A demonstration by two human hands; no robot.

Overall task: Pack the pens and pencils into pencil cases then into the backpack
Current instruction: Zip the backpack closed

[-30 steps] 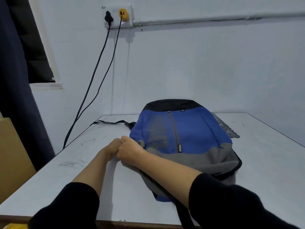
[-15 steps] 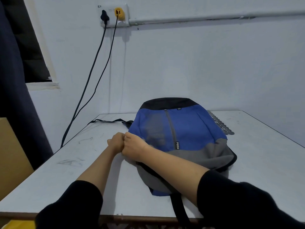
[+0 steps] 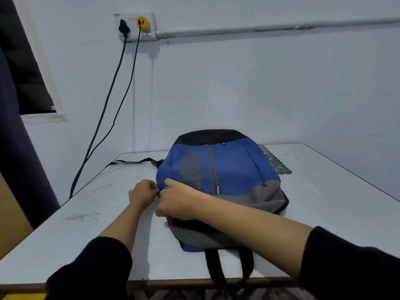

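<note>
- Head view: the backpack, blue with a black top and grey lower panel, lies flat on the white tabletop, front face up, its black end toward the wall.
- A grey zip runs down the middle of the front face; it appears closed.
- Left hand: set against the bag's left side edge, where blue meets grey. Grip narrow, fingers curled in and pinching the fabric at that edge; the exact part pinched is hidden by the fingers.
- Right hand: reaches across the bag's near corner and touches the left hand. Grip narrow as well, fingers curled onto the same edge, thumb raised along the blue panel.
- Both forearms are bare, with black sleeves pushed up.
- Two black shoulder straps hang over the near tabletop edge; one thin strap trails out on the far left.
- A flat, patterned grey strip lies just behind the bag on the right.
- A wall socket holds two plugs; their cables drop past the tabletop's left side.
- A dark curtain hangs at far left.
</note>
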